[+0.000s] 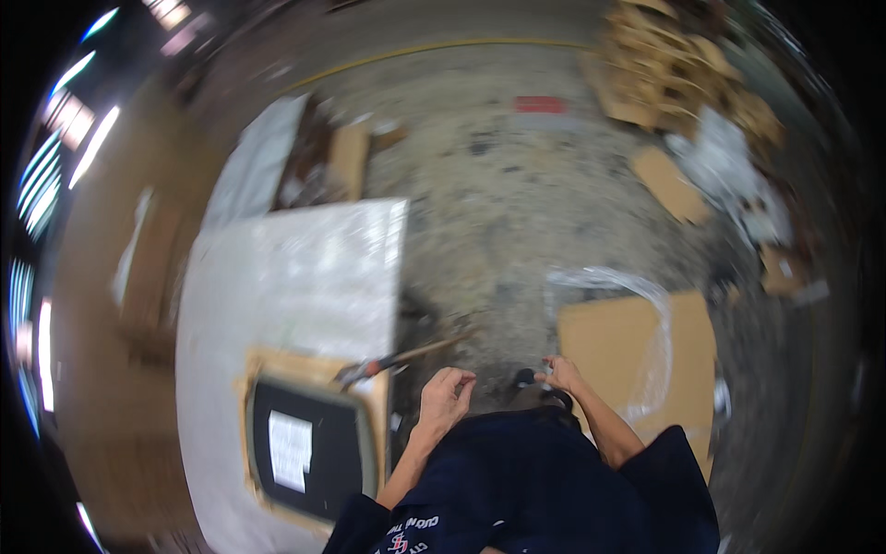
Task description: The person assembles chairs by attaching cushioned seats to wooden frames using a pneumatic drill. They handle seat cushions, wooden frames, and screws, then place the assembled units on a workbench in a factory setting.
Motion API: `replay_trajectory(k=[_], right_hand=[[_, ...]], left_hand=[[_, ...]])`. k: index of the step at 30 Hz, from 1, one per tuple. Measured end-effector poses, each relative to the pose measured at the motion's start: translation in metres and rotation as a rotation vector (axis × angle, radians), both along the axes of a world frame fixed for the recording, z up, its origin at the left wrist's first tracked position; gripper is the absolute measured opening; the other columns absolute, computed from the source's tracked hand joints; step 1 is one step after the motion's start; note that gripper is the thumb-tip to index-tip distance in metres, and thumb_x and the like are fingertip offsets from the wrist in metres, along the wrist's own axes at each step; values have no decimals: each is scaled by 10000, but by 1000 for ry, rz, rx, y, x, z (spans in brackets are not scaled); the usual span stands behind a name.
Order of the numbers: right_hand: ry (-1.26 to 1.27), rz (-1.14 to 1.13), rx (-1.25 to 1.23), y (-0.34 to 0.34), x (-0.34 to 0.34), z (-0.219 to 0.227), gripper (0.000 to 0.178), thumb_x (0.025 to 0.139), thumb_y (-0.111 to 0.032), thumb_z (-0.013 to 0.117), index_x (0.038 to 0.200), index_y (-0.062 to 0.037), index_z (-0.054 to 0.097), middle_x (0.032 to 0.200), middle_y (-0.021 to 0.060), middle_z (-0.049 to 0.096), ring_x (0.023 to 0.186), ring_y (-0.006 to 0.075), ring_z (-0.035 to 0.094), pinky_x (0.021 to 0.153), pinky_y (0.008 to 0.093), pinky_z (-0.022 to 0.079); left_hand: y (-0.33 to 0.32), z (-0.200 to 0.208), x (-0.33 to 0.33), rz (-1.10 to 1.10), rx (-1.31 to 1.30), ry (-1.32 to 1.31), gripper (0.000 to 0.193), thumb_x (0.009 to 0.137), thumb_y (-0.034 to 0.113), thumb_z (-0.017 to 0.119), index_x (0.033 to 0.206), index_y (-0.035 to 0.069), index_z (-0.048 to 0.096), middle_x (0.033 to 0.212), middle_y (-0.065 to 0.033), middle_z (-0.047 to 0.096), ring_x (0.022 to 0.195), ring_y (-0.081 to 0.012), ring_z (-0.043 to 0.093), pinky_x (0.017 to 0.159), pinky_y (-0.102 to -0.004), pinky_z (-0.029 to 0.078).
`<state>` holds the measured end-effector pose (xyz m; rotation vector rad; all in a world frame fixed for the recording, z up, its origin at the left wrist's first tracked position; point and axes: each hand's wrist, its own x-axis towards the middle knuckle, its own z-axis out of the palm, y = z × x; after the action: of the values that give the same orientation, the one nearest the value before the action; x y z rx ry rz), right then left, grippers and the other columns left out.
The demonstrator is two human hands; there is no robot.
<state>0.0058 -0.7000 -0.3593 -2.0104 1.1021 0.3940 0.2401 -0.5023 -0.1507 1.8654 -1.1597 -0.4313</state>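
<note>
My left hand (447,399) hovers just off the right edge of a white-covered table, its fingers curled in and nothing showing in them. My right hand (563,376) is held low before my body, slightly blurred, with fingers apart and nothing visible in it. Closest to the left hand is a long-handled tool (397,361) with a red and dark head; its handle sticks out past the table edge. The head rests by a dark rounded panel (332,452) with a greenish-grey border, which lies on cardboard (374,399). A white paper sheet (290,450) lies on the panel.
The table (295,277) fills the left side. On the floor to the right lies a flat cardboard sheet (618,342) with a clear plastic strip (663,342) across it. Farther back are a cardboard heap (664,74), crumpled plastic (724,166) and a red floor marking (540,104).
</note>
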Motion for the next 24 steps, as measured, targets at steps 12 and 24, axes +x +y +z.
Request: replay_trajectory(k=[12,24], right_hand=[[278,-1101,-230,20,-289,-98,654,749,-476,822,1154,19,686,1020,210,739,978,335,710,894,416,548],[96,-1109,432,-47,-62,-95,364,895,-365,689,1025,-25,703,839,104,720,699,241,689,647,392,537]], left_hand=[[-218,-15,-17,-797,358,-95,210,907,229,689,1033,63,713,951,-135,695,891,-334,684,781,-428,544],[-435,-76,126,-964,484,-89,380,902,365,694,1112,48,692,885,-171,731,883,-386,702,759,-479,553]])
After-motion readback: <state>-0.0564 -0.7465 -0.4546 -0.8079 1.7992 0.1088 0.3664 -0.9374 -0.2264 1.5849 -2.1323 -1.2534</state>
